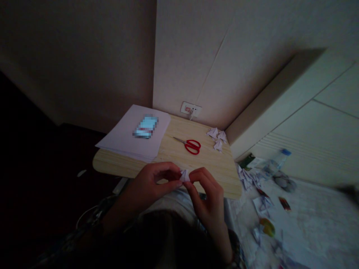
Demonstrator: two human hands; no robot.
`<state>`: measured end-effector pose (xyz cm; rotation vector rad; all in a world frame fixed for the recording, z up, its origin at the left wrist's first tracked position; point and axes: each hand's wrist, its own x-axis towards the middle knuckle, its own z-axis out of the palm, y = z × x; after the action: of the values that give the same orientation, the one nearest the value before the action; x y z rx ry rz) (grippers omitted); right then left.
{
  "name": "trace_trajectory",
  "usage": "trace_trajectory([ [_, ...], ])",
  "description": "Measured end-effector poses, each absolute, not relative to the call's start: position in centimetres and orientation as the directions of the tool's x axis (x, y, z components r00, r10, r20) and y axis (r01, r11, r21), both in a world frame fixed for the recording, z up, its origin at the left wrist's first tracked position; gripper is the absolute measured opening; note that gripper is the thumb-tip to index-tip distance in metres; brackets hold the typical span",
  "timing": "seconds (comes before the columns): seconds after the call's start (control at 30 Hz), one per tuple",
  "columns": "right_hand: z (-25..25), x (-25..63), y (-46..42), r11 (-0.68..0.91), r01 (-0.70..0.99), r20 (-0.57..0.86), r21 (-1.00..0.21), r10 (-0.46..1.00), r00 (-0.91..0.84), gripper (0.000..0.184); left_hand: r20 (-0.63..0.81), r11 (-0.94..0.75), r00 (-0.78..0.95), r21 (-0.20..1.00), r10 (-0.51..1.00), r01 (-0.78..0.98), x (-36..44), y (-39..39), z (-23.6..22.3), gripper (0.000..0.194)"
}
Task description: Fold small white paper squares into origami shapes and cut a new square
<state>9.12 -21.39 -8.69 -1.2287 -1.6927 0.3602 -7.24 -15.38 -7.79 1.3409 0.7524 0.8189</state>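
My left hand point(153, 183) and my right hand point(206, 194) meet over the near edge of a small wooden table point(213, 168). Both pinch a small folded white paper piece point(185, 175) between fingertips. Red-handled scissors point(190, 145) lie on the table beyond my hands. A stack of white paper sheets point(123, 142) lies at the table's left, with a blurred light-blue object point(146, 127) on top. A few folded paper pieces point(217, 136) sit at the table's far right corner.
A wall socket point(190, 109) is on the wall behind the table. To the right, a pale surface holds more folded paper pieces point(248, 177), a plastic bottle point(276, 160), wrappers and scraps. The left side is dark.
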Motion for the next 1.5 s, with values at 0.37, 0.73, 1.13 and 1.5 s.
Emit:
trace_trajectory([
  [0.37, -8.2, 8.8, -21.4, 0.427, 0.496, 0.494, -0.756, 0.869, 0.004, 0.024, -0.063, 0.142, 0.529, 0.984, 0.846, -0.111, -7.0, -15.5, -7.8, 0.014],
  [0.73, -8.2, 8.3, -21.7, 0.399, 0.420, 0.446, -0.815, 0.895, 0.014, 0.028, -0.060, 0.172, 0.546, 0.973, 0.836, -0.156, -7.2, -15.5, -8.0, 0.020],
  [1.13, -8.4, 8.7, -21.3, 0.382, 0.403, 0.424, -0.832, 0.906, 0.015, 0.020, 0.006, 0.085, 0.512, 0.984, 0.859, -0.155, -7.1, -15.4, -8.6, 0.004],
  [1.5, -8.9, 9.5, -21.5, 0.417, 0.414, 0.495, -0.809, 0.863, 0.098, 0.018, 0.060, 0.028, 0.519, 0.987, 0.853, -0.160, -7.3, -15.2, -9.1, 0.010],
])
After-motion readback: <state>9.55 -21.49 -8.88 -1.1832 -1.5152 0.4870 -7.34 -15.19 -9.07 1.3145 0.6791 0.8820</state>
